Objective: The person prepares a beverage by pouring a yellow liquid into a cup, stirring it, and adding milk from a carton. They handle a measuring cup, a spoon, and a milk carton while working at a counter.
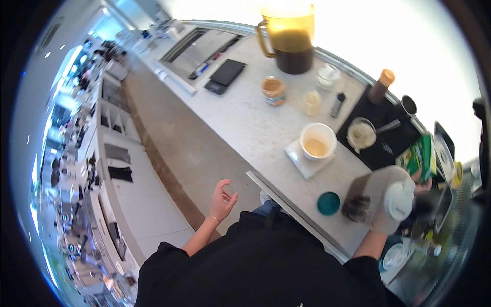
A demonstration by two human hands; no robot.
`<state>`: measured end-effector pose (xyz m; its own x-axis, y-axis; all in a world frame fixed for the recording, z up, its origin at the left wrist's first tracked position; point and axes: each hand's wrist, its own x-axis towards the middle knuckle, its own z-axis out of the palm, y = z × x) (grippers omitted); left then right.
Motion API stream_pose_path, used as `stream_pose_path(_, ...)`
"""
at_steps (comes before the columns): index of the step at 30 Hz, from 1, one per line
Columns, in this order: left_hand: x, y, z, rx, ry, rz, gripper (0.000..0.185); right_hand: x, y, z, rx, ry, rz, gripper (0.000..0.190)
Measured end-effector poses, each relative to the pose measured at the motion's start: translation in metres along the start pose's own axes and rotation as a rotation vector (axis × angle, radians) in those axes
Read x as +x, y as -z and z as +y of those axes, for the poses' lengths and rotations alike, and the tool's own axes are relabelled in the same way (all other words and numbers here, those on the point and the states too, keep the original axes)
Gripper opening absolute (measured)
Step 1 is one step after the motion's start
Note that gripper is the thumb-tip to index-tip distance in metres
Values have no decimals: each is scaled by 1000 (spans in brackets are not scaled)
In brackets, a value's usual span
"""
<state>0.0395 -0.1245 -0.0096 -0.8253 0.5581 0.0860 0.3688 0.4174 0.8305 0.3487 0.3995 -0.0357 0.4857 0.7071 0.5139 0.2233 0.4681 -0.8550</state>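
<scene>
My left hand [223,200] hangs in the air off the counter's front edge, fingers curled apart, holding nothing. On the right, my right arm reaches to a translucent pitcher with a white lid [378,199]; the hand itself is mostly hidden behind it, so its grip cannot be made out. A teal round lid [328,203] lies just left of the pitcher. A white tub [318,141] with light brown contents stands on a small white scale [299,163]. Behind it are a jar of brown spread [273,91] and a small cup with pale contents [312,103].
An amber pitcher of dark liquid [293,50] stands at the back, near a black scale [225,76]. A black mat [395,149] carries a bowl of pale contents [361,133], a spoon and a brown squeeze bottle [381,87]. A green bag [418,157] and a cluttered sink area lie right.
</scene>
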Motion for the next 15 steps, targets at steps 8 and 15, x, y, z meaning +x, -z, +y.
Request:
stream_pose_path(8, 138, 61, -38, 189, -82, 273, 38, 9, 89, -8, -14, -288, -366, 33)
stream_pose_path(15, 454, 128, -79, 614, -533, 261, 43, -31, 166, -149, -264, -99, 264, 24)
